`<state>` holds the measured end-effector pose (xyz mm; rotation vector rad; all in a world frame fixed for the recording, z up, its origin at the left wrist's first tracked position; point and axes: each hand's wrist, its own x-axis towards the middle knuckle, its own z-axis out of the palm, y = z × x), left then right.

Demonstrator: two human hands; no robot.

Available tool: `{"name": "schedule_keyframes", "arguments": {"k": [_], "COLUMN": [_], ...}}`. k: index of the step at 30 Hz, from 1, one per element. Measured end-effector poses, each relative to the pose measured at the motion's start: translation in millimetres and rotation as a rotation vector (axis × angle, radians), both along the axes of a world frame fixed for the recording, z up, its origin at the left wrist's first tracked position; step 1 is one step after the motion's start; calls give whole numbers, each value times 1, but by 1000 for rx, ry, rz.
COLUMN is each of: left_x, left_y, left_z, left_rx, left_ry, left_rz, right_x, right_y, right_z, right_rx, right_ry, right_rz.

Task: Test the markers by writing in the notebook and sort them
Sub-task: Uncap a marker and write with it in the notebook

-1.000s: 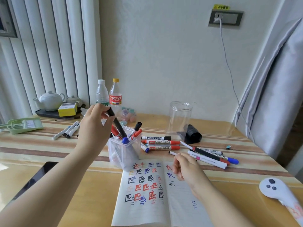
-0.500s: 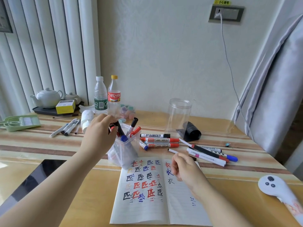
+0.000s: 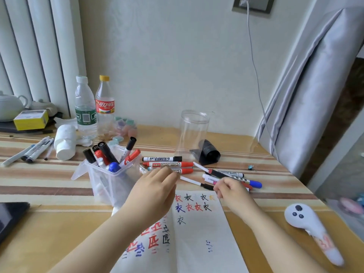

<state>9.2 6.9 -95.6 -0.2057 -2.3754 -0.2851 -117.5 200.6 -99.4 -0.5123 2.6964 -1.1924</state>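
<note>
The open notebook [image 3: 199,229] lies at the table's front, with coloured test characters on both pages. A clear plastic bin [image 3: 110,180] left of it holds several black, red and blue markers upright. Behind the notebook lie a black marker [image 3: 161,159] and two red markers [image 3: 169,164]. More markers [image 3: 232,177] lie to their right. My left hand [image 3: 155,190] hovers with straight fingers just over the red markers and holds nothing. My right hand [image 3: 230,191] has curled fingers at the black end of a thin white pen [image 3: 192,181]. I cannot see whether it pinches the pen.
An empty clear jar [image 3: 194,133] and a black roll [image 3: 208,152] stand behind the markers. Two bottles [image 3: 94,109], a white roll [image 3: 65,142] and several pens [image 3: 31,150] sit at the left. A white controller [image 3: 309,223] lies at the right, a dark tablet [image 3: 9,217] at the left edge.
My left hand put the black marker into the bin, let go, and moved right toward the red markers. My right hand shifted right along the thin white pen.
</note>
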Motion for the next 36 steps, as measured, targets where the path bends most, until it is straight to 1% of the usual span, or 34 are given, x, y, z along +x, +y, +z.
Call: {"name": "schedule_keyframes", "arguments": {"k": [5, 7, 9, 11, 14, 17, 19, 21, 22, 23, 25, 29, 31, 33, 35, 36], "left_x": [-22, -25, -25, -25, -24, -24, -22, -20, -19, -20, -20, -13, -4, 6, 16, 20], "left_y": [4, 3, 0, -3, -6, -6, -6, -4, -1, 1, 7, 21, 25, 27, 27, 26], "left_z": [-23, -31, -35, -37, -37, -39, -39, -37, -34, -29, -17, 6, 13, 15, 14, 12], "left_rx": [243, 308, 319, 329, 341, 323, 311, 324, 345, 372, 414, 425, 411, 375, 395, 431], "left_ry": [-76, -85, -95, -104, -97, -103, -112, -106, -105, -120, -202, -426, -518, -568, -626, -653], "left_rz": [-7, -1, -4, -3, 5, -12, -13, -8, -4, 0, -12, -101, -110, -89, -72, -73], "right_x": [-39, -53, -64, -72, -80, -77, -68, -54, -45, -36, -15, 24, 40, 52, 62, 67], "right_y": [13, 10, 6, 0, -4, -2, -1, 1, 2, 3, 4, 2, 0, -2, -3, -3], "right_z": [4, 1, -5, -11, -17, -16, -7, 7, 14, 21, 29, 29, 27, 26, 25, 26], "right_rx": [280, 399, 487, 510, 481, 463, 328, 112, -2, -124, -379, -705, -824, -885, -891, -856], "right_ry": [283, 353, 372, 369, 382, 451, 522, 519, 464, 370, 137, -198, -318, -400, -451, -465], "right_rz": [-41, -16, 7, 18, 3, 25, 26, -16, -41, -55, -39, -8, 15, 32, 34, 32]}}
